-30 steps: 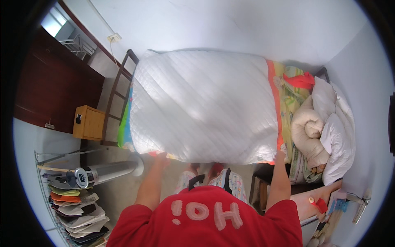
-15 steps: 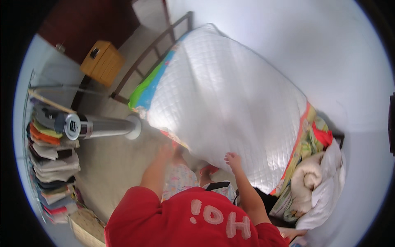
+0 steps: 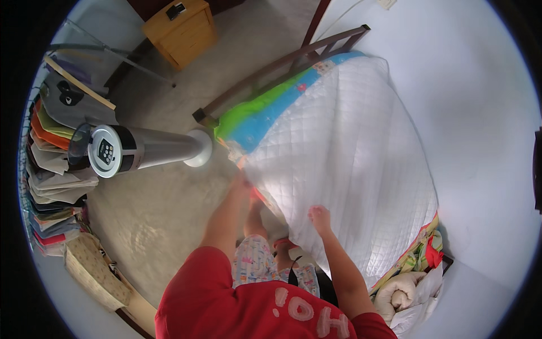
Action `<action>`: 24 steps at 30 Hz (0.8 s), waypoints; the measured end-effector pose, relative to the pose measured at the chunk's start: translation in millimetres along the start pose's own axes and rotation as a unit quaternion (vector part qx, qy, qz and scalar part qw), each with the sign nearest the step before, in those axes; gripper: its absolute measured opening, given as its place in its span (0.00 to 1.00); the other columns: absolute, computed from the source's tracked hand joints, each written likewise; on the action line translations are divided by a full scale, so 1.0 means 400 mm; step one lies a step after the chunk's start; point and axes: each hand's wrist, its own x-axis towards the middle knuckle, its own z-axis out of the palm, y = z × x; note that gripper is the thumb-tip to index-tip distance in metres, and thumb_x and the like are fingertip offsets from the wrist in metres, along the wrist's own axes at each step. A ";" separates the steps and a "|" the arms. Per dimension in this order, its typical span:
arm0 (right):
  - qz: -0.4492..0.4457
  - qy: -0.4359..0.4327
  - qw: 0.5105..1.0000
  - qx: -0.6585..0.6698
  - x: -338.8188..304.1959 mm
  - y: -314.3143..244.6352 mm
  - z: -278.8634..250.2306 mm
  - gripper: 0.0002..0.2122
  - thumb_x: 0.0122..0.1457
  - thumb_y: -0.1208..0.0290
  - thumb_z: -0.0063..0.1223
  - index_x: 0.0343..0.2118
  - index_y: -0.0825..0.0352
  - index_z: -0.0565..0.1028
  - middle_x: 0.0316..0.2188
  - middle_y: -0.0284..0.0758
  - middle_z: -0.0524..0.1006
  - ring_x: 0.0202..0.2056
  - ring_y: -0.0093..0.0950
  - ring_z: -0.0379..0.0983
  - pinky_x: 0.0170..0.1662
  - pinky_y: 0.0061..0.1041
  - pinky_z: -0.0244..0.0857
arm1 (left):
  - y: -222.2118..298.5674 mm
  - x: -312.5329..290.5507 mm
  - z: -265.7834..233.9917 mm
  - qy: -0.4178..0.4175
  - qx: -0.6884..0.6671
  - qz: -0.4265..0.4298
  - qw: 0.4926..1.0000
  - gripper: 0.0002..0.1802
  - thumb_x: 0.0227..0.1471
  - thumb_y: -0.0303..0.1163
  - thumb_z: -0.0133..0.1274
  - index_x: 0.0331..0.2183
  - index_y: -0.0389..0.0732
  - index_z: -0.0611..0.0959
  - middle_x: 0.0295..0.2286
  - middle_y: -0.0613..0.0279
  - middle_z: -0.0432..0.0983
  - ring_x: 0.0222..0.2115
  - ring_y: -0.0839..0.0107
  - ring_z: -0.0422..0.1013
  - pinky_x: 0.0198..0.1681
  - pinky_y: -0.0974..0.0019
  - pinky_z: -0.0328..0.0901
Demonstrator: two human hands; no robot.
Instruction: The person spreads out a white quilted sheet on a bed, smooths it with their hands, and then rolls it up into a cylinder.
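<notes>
A white quilted mattress pad (image 3: 350, 152) covers most of the bed. A printed sheet (image 3: 265, 127) in green and blue shows beyond its edge toward the bed's foot rail. My left hand (image 3: 241, 182) is at the bed's near left corner, by the pad's edge; its fingers are blurred and partly lost against the edge. My right hand (image 3: 319, 217) is over the near part of the pad with its fingers curled closed. Whether a fold of fabric is inside them is hidden.
A brown bed rail (image 3: 271, 70) closes the far left end. A tall silver fan (image 3: 164, 150) stands left of the bed, near hanging clothes (image 3: 56, 164). Behind is a wooden cabinet (image 3: 180, 34). Rolled bedding (image 3: 398, 294) lies at the right end, against the wall (image 3: 480, 169).
My view has turned left, bringing the fan and bed rail closer. My left hand has reached farther forward along the bed's edge. My right hand's fingers have curled more tightly.
</notes>
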 end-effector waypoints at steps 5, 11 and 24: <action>-0.066 0.018 0.997 -0.036 0.062 -0.060 0.059 0.05 0.52 0.73 0.47 0.30 0.68 0.72 0.23 0.35 0.75 0.25 0.24 0.72 0.27 0.21 0.65 | 0.148 -0.092 0.121 -0.107 0.349 0.023 0.931 0.13 0.44 0.33 0.56 0.33 0.39 0.74 0.25 0.67 0.72 0.25 0.71 0.68 0.28 0.70 0.64; -0.140 0.083 0.939 -0.302 0.139 -0.065 0.078 0.09 0.48 0.76 0.46 0.34 0.67 0.72 0.30 0.41 0.75 0.35 0.37 0.72 0.38 0.31 0.65 | 0.399 -0.107 -0.024 0.149 0.555 0.481 0.661 0.19 0.40 0.25 0.54 0.39 0.38 0.75 0.32 0.56 0.73 0.31 0.65 0.70 0.35 0.66 0.64; 0.087 0.148 0.909 -0.380 0.391 -0.101 -0.075 0.35 0.45 0.65 0.55 0.57 0.56 0.52 0.51 0.51 0.59 0.50 0.48 0.59 0.52 0.40 0.57 | 0.126 -0.040 0.354 -0.125 0.809 0.426 0.386 0.37 0.42 0.32 0.54 0.55 0.51 0.61 0.56 0.50 0.47 0.56 0.53 0.48 0.56 0.57 0.51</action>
